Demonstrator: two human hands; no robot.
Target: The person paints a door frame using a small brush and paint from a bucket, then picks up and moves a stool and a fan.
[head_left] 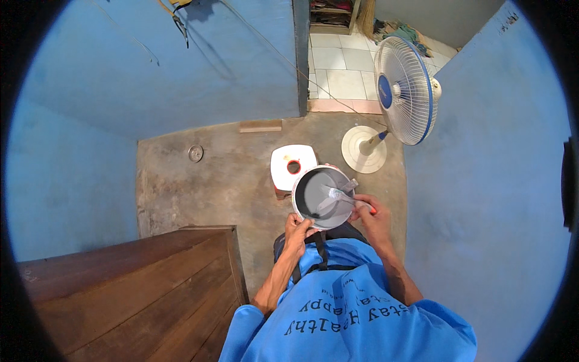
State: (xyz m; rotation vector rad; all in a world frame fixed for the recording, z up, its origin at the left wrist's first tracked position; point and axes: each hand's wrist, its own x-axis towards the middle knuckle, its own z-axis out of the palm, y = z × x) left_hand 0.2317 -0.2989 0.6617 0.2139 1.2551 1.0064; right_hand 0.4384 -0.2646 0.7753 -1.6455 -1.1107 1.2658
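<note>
A round paint bucket (pixel 306 221) with pale grey, paint-like liquid inside is in front of my body. My left hand (pixel 297 233) grips its near left rim, with the thumb over the edge. On the right side of the bucket, my right hand (pixel 373 221) is closed around the handle of a paintbrush (pixel 345 197) with an orange end. The brush reaches over the opening; its bristle end is hard to make out against the liquid. A flat grey stick (pixel 350 185) leans across the right rim beside the brush.
Just beyond the bucket stands a white-topped stool (pixel 294 158) with a round hole. A standing fan (pixel 407 90) is at the far right, near a doorway. A wooden door (pixel 157 289) is at lower left; a small metal dish (pixel 195 153) lies on the floor. Blue walls flank me.
</note>
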